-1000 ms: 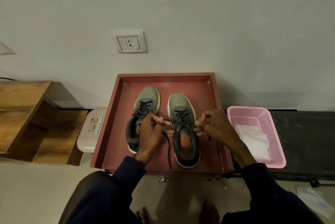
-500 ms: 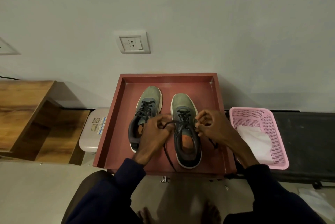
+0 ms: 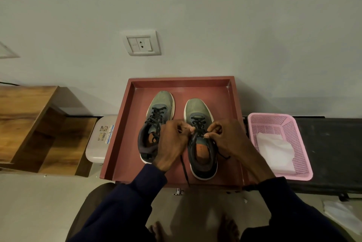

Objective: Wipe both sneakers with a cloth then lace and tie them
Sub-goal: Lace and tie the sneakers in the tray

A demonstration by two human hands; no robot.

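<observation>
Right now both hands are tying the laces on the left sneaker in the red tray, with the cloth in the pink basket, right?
Not quite. The head view shows the left hand and right hand on the right sneaker; the rest holds.

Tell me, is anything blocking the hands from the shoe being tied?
Nothing visible does. The left hand and right hand are already on the black laces of the right-side sneaker in the red tray.

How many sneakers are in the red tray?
2. The left sneaker lies beside the right sneaker, both inside the red tray. Both hands work at the right one's laces.
</observation>
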